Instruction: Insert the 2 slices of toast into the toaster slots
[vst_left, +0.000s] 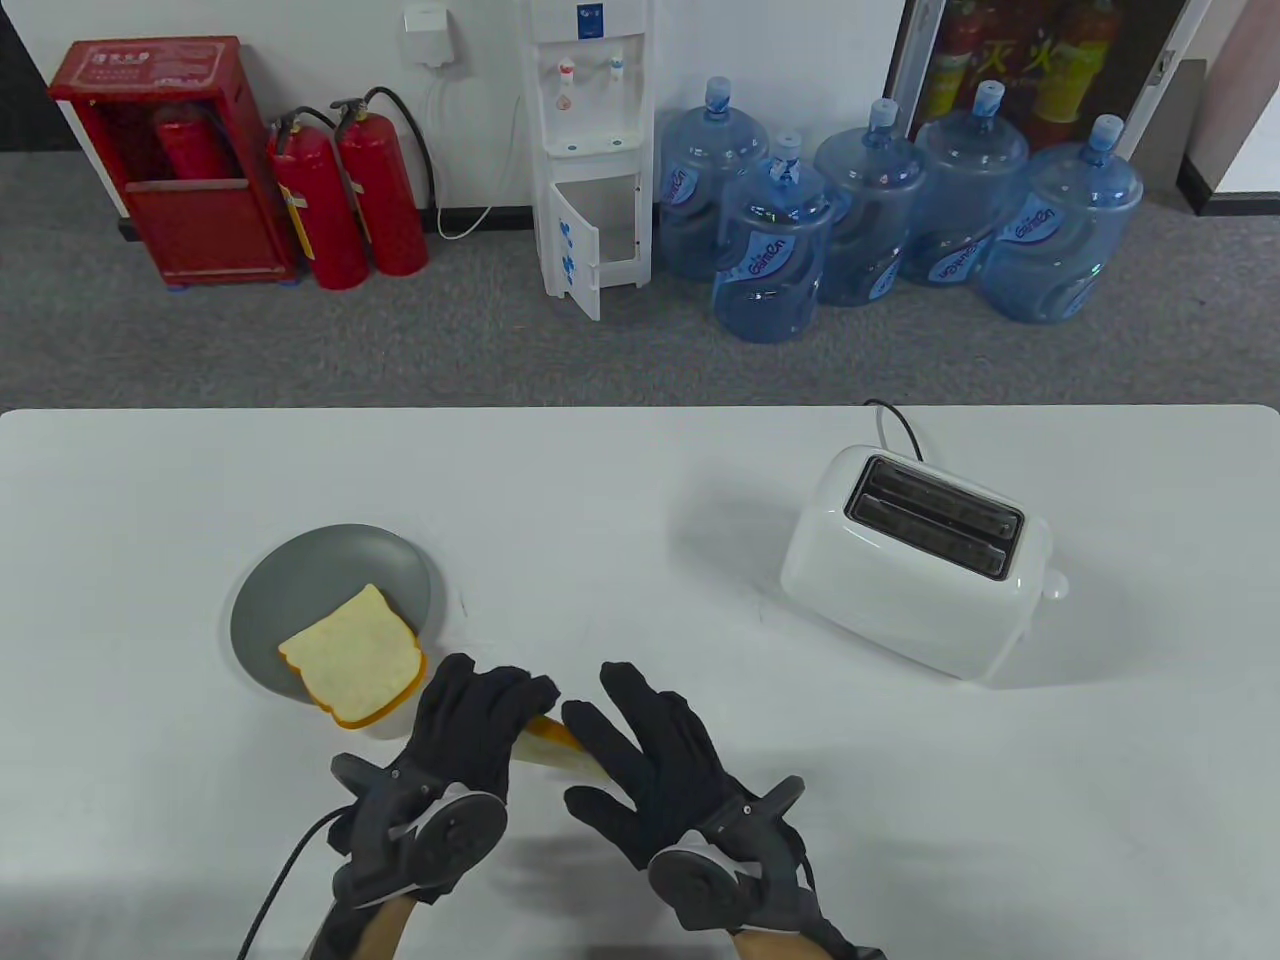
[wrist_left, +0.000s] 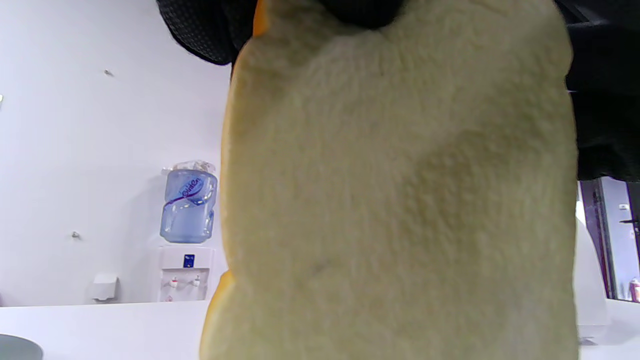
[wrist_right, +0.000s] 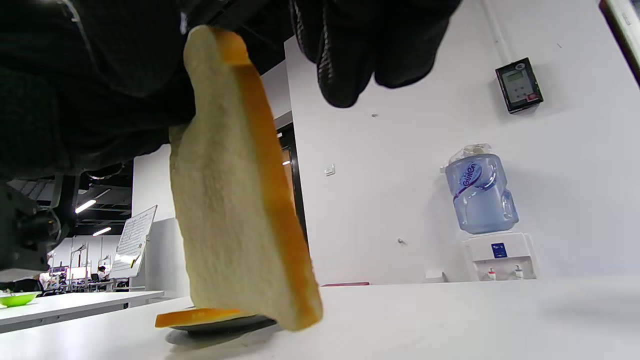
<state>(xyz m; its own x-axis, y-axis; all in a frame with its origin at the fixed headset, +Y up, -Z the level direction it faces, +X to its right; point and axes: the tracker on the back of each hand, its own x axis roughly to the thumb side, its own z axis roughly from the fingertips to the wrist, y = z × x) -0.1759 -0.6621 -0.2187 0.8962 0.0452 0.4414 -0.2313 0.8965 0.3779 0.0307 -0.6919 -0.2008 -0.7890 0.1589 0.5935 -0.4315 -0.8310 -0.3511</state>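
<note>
Left hand (vst_left: 470, 735) pinches one toast slice (vst_left: 558, 748) on edge above the near surface (vst_left: 640, 480); right hand (vst_left: 640, 770) is beside it, fingers relaxed, possibly touching. Toaster (vst_left: 915, 560) lies far-right, slots running left-right, nearer the right hand. Second slice (vst_left: 350, 655) rests on the grey plate (vst_left: 300, 575).

Both hands wear black knit sensor gloves, full-fingered, fabric with fine ribbed texture at the fingertips. Left hand (vst_left: 470, 735): dark grey tracker (vst_left: 415, 835) strapped on the back, round disc face with pale grey trim, ring-shaped bar sticking out to its left, black cable (vst_left: 285, 880) trailing off the wrist side. Right hand (vst_left: 640, 770): matching grey tracker (vst_left: 735, 865), round disc, bar projecting to its right. No sleeves visible.
</note>
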